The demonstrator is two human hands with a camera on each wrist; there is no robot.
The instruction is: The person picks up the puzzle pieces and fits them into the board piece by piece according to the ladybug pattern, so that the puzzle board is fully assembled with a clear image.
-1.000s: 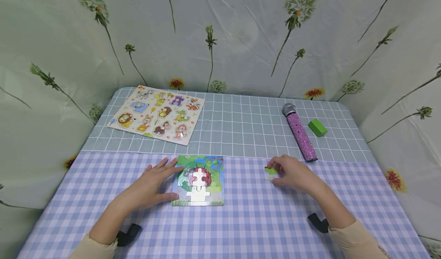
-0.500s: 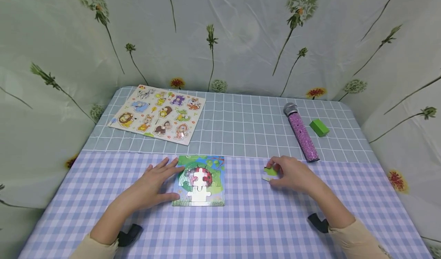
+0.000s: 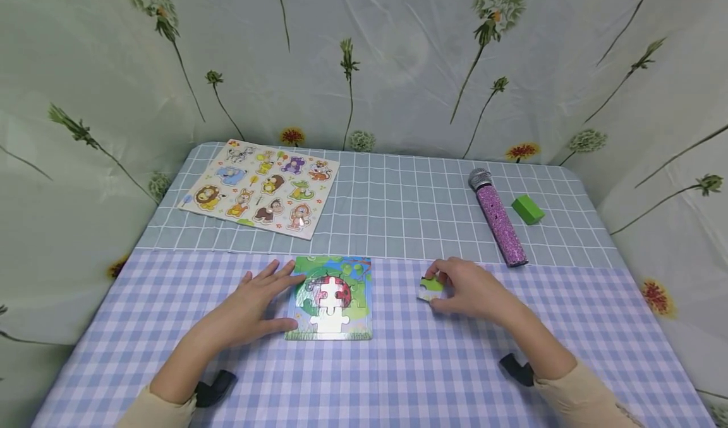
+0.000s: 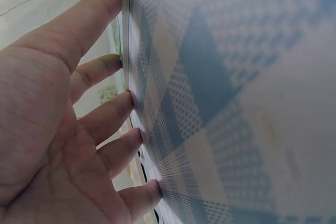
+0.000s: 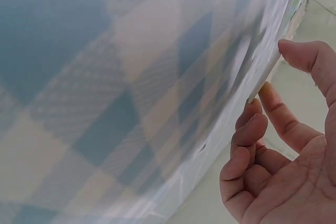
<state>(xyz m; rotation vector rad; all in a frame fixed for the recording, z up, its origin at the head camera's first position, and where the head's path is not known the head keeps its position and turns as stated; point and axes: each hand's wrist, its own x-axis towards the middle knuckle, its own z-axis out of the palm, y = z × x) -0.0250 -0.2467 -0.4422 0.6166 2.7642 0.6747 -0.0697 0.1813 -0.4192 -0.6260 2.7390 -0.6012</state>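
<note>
A square jigsaw puzzle (image 3: 359,322) with a ladybird picture lies on the checked cloth, in front of me in the head view. White gaps show in its middle and lower middle. My left hand (image 3: 244,306) is spread at its left side, thumb and fingertips on the edge; in the left wrist view its fingers (image 4: 100,70) reach out fairly straight. To the right of the puzzle, my right hand (image 3: 472,294) pinches a green and pale puzzle piece (image 3: 430,287) between thumb and fingers. The right wrist view shows this piece (image 5: 266,74) edge-on, the other fingers curled below.
A wooden animal peg board (image 3: 256,191) lies at the back left on the grey grid cloth (image 3: 398,207). At the back right are a pink glittery microphone (image 3: 500,226) and a green block (image 3: 527,210). A flowered curtain (image 3: 398,67) hangs behind the table.
My right hand has moved left with the puzzle piece, closer to the puzzle, and the piece has turned a little. The left hand keeps its place on the puzzle's left edge.
</note>
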